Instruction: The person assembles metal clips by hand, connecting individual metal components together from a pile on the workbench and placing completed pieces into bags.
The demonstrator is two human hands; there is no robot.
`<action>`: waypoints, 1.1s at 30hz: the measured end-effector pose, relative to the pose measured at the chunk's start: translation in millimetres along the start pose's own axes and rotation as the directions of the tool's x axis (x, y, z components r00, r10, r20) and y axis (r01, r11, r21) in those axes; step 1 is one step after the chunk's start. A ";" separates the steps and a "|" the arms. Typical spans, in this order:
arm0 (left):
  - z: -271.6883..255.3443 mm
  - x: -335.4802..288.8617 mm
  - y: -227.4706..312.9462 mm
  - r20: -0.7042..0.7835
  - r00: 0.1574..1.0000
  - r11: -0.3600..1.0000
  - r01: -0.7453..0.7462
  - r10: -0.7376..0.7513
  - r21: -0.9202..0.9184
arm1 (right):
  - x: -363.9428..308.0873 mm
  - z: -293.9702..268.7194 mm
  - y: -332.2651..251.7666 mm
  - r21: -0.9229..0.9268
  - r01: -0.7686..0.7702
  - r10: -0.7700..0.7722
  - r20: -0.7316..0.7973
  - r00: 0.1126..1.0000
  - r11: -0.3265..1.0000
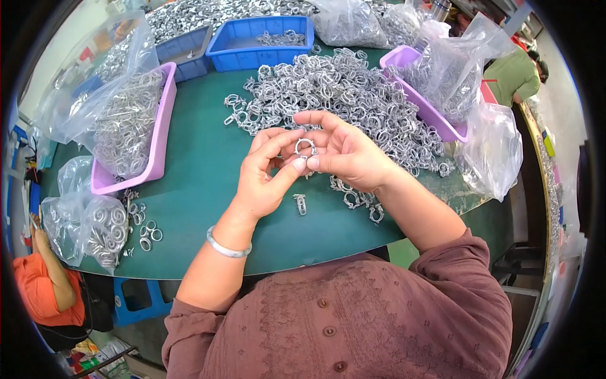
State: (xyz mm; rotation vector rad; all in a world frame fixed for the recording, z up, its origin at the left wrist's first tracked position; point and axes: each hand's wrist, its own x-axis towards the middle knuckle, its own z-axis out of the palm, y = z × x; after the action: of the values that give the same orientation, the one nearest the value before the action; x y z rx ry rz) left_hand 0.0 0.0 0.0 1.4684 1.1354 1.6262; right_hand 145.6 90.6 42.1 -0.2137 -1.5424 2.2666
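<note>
My left hand [265, 177] and my right hand [353, 155] meet over the green table, fingertips pinching a small silvery metal ring clamp [305, 140] between them. Its round band stands up above both thumbs, while its lower end is partly hidden by the fingertips. Just beyond my hands spreads a big heap of similar metal clamps [334, 85]. Some stray pieces [355, 199] lie below my right hand. A single clamp [301, 204] rests on the table below my left thumb.
Purple trays [165, 120] with bagged metal parts [129, 117] flank the green table [202, 139]. Blue bins [243, 59] stand at the back. A plastic bag of spiral parts [108, 227] and loose rings [150, 234] lie left. Other people [47, 290] are at both sides.
</note>
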 end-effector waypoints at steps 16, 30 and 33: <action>6.2 -1.2 -5.0 -0.003 0.996 0.971 0.092 -0.095 -0.219 | -16.3 -17.6 11.7 -0.037 0.011 -0.014 -0.081 0.997 0.999; 7.6 -1.7 1.3 -0.030 0.973 0.925 0.208 -0.229 -0.318 | -16.7 -11.5 11.2 -0.024 -0.023 0.015 -0.288 0.957 0.999; 17.7 -3.2 5.0 -0.074 0.985 0.966 0.138 -0.158 -0.217 | -16.5 -14.0 18.4 0.026 0.058 -0.048 -0.290 0.956 0.998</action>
State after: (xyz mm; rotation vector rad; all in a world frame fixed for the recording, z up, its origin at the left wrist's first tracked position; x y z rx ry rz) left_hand 18.3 -1.9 3.1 1.1578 1.0582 1.6659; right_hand 161.1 90.1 18.3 -0.4670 -1.3393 2.1078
